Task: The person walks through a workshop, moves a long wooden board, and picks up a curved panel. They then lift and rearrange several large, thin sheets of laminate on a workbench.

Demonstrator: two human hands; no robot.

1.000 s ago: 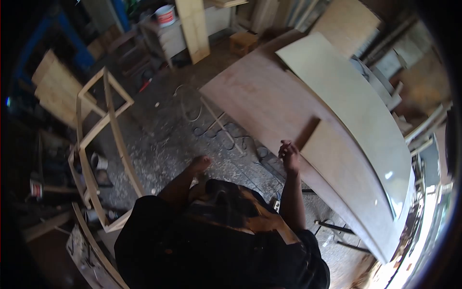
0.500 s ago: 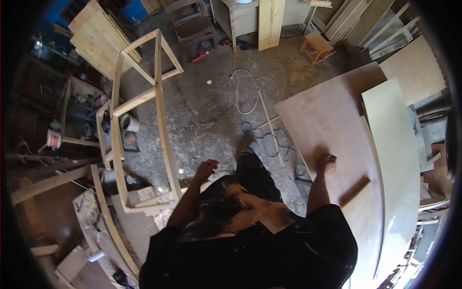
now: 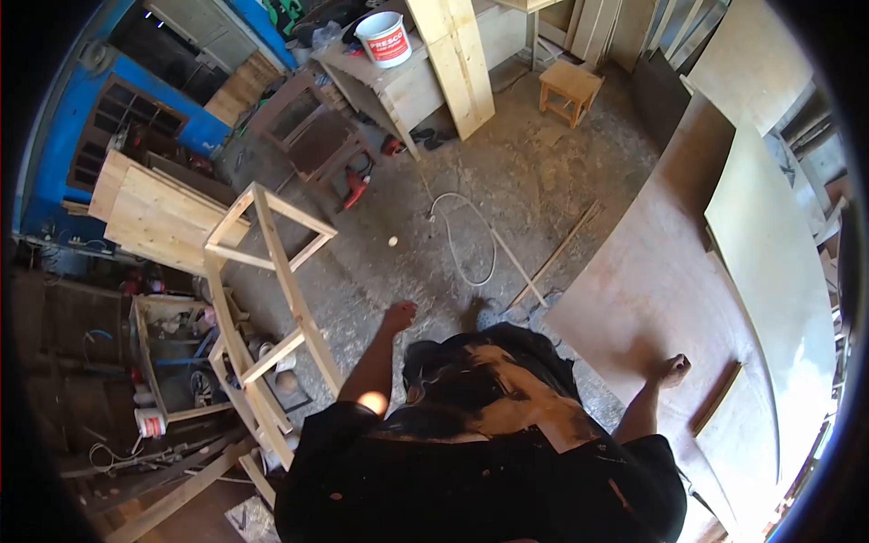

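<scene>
My left hand point(image 3: 399, 316) hangs over the concrete floor, in front of my body, fingers loosely bent and apart with nothing visible in them. Nearest to it is the wooden frame point(image 3: 288, 271) of pale battens, standing to its left. On the other side, my right hand point(image 3: 672, 370) is closed above a large reddish plywood sheet point(image 3: 634, 281), its shadow falling on the board. Whatever the fingers hold, if anything, is too small to make out. A short wooden strip point(image 3: 718, 399) lies on the sheet just right of this hand.
A pale panel point(image 3: 769, 226) overlaps the plywood at right. A looped cable point(image 3: 453, 242) and a long thin stick point(image 3: 554, 253) lie on the floor ahead. Farther off are a small wooden stool point(image 3: 568, 90), a brown chair point(image 3: 317, 136), a red power tool point(image 3: 356, 186) and a white bucket point(image 3: 384, 41).
The view has tilted up and shifted, bringing the bucket and blue wall into sight. My right hand has moved rightward over the plywood, nearer the wooden strip. The wooden frame now appears lower.
</scene>
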